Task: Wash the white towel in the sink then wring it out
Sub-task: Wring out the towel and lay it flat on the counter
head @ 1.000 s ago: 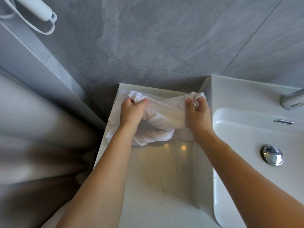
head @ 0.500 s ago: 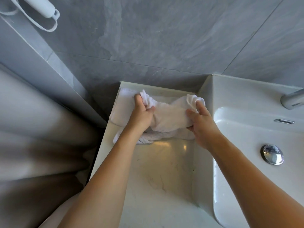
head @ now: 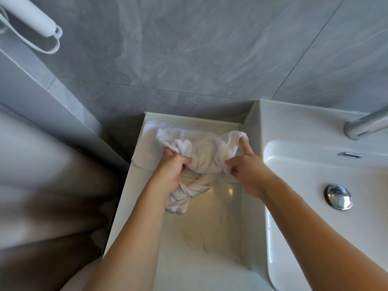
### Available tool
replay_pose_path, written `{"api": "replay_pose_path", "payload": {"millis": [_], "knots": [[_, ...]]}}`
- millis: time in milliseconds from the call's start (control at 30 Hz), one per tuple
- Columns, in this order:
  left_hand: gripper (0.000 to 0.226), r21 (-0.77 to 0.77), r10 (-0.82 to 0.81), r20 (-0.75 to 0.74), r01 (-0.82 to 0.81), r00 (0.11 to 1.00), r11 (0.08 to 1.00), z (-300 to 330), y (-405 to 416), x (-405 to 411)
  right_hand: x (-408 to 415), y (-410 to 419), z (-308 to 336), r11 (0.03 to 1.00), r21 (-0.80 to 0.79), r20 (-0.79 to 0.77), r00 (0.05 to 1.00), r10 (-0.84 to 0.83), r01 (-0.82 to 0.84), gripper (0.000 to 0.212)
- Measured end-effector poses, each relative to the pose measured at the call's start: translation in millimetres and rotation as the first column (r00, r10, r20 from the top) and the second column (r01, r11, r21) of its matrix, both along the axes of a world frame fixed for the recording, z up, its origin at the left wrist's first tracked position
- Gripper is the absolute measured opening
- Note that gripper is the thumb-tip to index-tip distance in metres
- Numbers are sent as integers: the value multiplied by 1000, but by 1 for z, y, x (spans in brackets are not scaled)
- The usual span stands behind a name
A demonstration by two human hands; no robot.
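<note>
The white towel lies bunched at the back of a marble counter, left of the sink. My left hand grips the towel's left part, fingers curled into the cloth. My right hand grips its right part, with the forefinger stretched up along the cloth's edge. A twisted tail of the towel hangs down toward me below my left hand. The sink basin looks dry and holds nothing.
A chrome drain plug sits in the basin, and a chrome tap spout reaches in from the right. Grey tiled wall stands behind. A white handle with a loop hangs at upper left. A grey curtain fills the left.
Both hands have drawn nearer to me and regripped the towel lower down. The cloth is more bunched between them, and a twisted tail now hangs below my left hand.
</note>
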State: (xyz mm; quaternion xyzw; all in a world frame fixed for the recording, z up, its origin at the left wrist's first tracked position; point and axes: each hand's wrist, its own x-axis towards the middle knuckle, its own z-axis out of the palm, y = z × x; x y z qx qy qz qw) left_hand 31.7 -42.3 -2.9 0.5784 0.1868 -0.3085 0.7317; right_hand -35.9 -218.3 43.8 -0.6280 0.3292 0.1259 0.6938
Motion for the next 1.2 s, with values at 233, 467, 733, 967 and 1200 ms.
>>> {"api": "replay_pose_path", "payload": {"millis": [233, 467, 733, 967, 1200], "knots": [[37, 342, 34, 203, -103, 979, 934, 11, 10, 5, -6, -4, 4, 855, -510, 18, 992, 124, -98, 52], [30, 15, 340, 20, -340, 940, 940, 33, 38, 17, 16, 7, 45, 880, -459, 92, 992, -85, 118, 39], [53, -57, -150, 154, 160, 977, 985, 23, 3, -16, 4, -3, 39, 968, -211, 141, 976, 167, -135, 67], [8, 240, 159, 233, -215, 959, 947, 46, 41, 9, 2, -42, 56, 874, -418, 276, 951, -138, 248, 46], [33, -233, 199, 130, -165, 971, 958, 48, 42, -1, 6, -52, 62, 877, -283, 142, 922, -361, 387, 43]]}}
